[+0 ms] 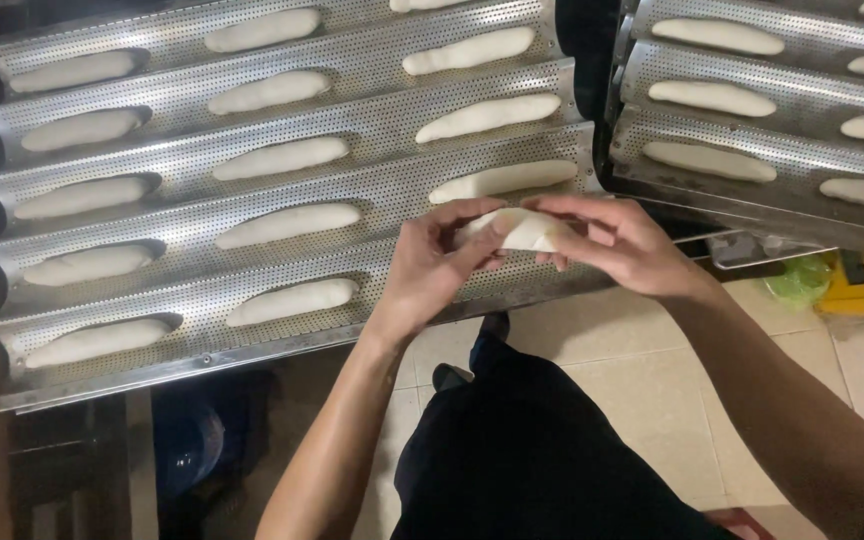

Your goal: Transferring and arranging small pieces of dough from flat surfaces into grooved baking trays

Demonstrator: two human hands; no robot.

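Holding a dough piece (524,230) between both hands, left hand (434,262) and right hand (620,243) pinching opposite ends; long axis runs left-right, seemingly above the perforated tray (372,190) front channel.

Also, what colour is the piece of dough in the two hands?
The dough piece is pale creamy white, shown in the head view.

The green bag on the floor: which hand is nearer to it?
Right. The right hand holds the dough piece just left of the green bag; the left hand, also on the dough, is farther away.
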